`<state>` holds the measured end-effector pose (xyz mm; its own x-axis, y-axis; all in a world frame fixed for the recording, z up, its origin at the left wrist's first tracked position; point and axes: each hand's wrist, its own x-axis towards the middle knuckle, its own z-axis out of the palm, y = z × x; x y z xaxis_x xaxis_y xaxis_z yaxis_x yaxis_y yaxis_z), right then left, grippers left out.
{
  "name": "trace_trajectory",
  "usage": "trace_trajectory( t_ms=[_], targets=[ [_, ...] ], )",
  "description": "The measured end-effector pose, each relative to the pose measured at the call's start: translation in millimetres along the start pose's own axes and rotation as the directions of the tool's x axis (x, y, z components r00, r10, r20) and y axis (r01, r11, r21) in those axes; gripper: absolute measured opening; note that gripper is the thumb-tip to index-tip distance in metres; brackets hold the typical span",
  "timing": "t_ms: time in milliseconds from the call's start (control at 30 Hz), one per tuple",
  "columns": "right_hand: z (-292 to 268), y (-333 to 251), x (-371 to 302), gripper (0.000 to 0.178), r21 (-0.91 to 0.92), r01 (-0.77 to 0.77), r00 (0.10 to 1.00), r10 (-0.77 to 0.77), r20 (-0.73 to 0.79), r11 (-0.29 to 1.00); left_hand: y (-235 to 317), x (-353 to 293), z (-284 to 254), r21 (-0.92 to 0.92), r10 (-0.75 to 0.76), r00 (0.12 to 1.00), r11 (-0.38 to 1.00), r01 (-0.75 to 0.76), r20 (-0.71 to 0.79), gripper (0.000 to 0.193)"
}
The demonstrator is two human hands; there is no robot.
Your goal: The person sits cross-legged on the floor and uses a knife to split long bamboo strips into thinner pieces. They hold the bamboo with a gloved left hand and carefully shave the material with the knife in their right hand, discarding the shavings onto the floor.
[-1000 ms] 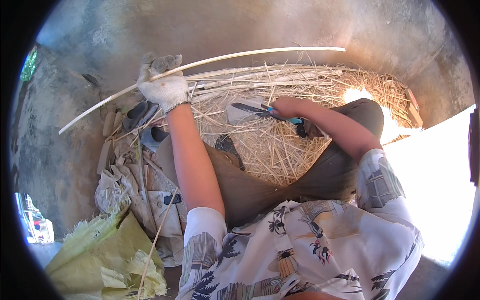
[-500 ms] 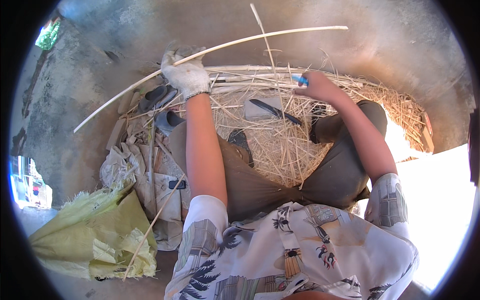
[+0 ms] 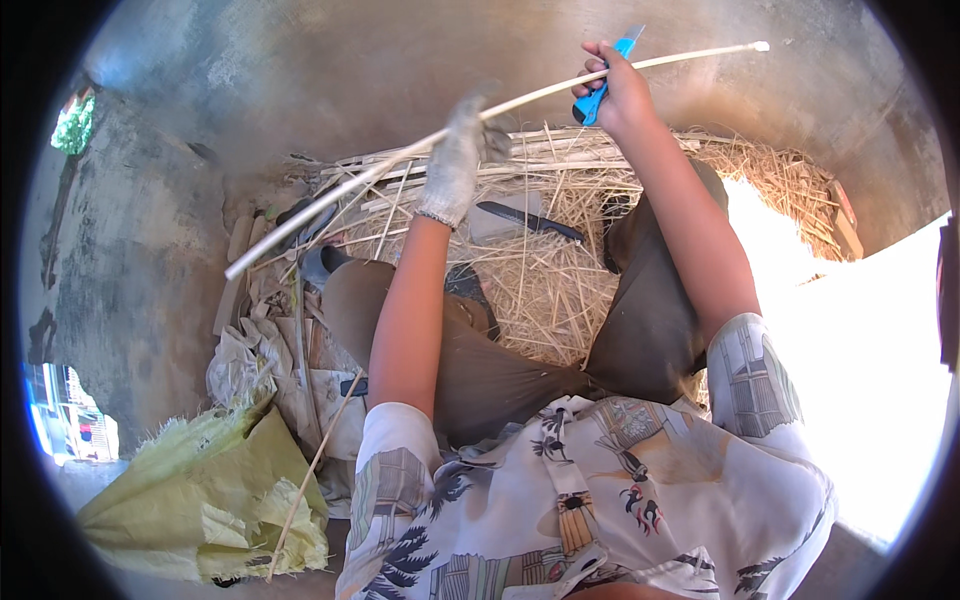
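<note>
A long pale cane-like strip (image 3: 345, 190) stretches slantwise across the upper view, its right end higher and farther off. My left hand (image 3: 460, 150), in a whitish work glove, is closed round the strip near its middle; the fingertips are slightly blurred. In my bare right hand (image 3: 625, 95) is a blue utility knife (image 3: 592, 103) with its blade out, pointing up and away. The strip crosses at the fingers of this hand, by the knife; whether the blade touches it I cannot tell. Below, a black-handled knife (image 3: 530, 218) lies on a grey block (image 3: 490, 228).
Straw-like shavings (image 3: 540, 290) cover the floor between my legs. Beyond them lies a bundle of split strips (image 3: 400, 165). Grey shoes (image 3: 318, 265) and rags (image 3: 240, 355) are at the left, with a yellow-green woven sack (image 3: 210, 490) nearer. A concrete wall (image 3: 300, 80) rises behind.
My right hand has risen with the utility knife from the shavings to the strip. My left hand and the strip have shifted right. A thin sliver that stood crossing the strip has gone from there.
</note>
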<state>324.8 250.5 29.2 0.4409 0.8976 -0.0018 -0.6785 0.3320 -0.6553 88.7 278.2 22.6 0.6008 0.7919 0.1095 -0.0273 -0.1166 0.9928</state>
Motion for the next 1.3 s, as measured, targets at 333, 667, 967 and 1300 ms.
trace_trajectory(
  t_ms=[333,667,967,1300],
  targets=[
    [-42,-52,25,0.025,0.168,-0.13,0.991,0.13,0.011,0.977,93,-138,40,0.661,0.471,0.795,0.463,-0.591,0.381,0.036],
    [-42,-32,34,0.024,-0.004,-0.175,0.961,0.171,0.216,0.985,92,-203,69,0.994,0.547,0.837,-0.104,0.033,0.029,0.06],
    [-28,-7,22,0.036,-0.342,-0.093,0.987,0.132,0.092,0.935,23,-242,70,-0.109,-0.53,0.845,0.846,0.522,-0.073,0.039],
    [9,7,-55,0.029,-0.87,0.323,0.941,-0.032,0.336,0.373,20,-232,51,-0.222,-0.367,0.882,0.924,0.31,-0.295,0.028]
  ],
)
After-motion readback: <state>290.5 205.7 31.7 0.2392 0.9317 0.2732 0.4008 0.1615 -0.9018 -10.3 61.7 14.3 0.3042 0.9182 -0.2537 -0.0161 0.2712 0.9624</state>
